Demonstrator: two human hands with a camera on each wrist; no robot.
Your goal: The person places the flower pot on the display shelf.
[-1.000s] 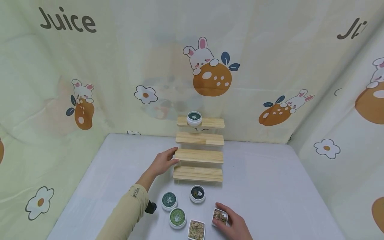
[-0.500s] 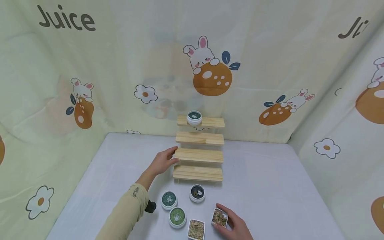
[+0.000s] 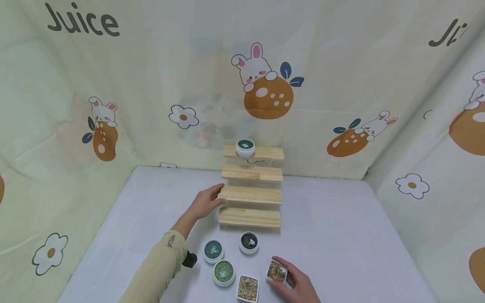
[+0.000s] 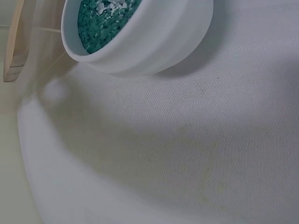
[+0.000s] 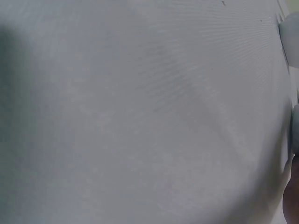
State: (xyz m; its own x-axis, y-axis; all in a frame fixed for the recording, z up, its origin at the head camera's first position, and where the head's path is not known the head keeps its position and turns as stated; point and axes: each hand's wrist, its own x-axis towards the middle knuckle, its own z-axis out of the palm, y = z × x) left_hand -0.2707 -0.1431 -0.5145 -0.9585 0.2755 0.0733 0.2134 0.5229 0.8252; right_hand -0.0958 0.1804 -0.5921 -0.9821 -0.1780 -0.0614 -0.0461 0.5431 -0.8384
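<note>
My left hand (image 3: 204, 205) is at the left end of a tiered wooden display stand (image 3: 251, 194), its thumb in front of the second shelf from the bottom and its fingers behind it. At the lower right my right hand (image 3: 297, 283) grips a small square white pot (image 3: 277, 272) filled with brown gravel, thumb and fingers on opposite sides. A round white pot of dark green chips (image 3: 245, 146) stands on the top shelf, towards its left. In the right wrist view only part of a finger (image 5: 292, 193) shows at the right edge.
On the white table (image 3: 333, 235) in front of the stand are a round pot with dark contents (image 3: 249, 242), a teal-filled pot (image 3: 214, 251), a green-filled pot (image 3: 224, 272) and another square gravel pot (image 3: 248, 288). A printed curtain (image 3: 318, 59) surrounds the table.
My right hand's grip on the square pot has shifted slightly, and the pot has moved a little left. The left hand stays at the stand. The head view has tilted down slightly.
</note>
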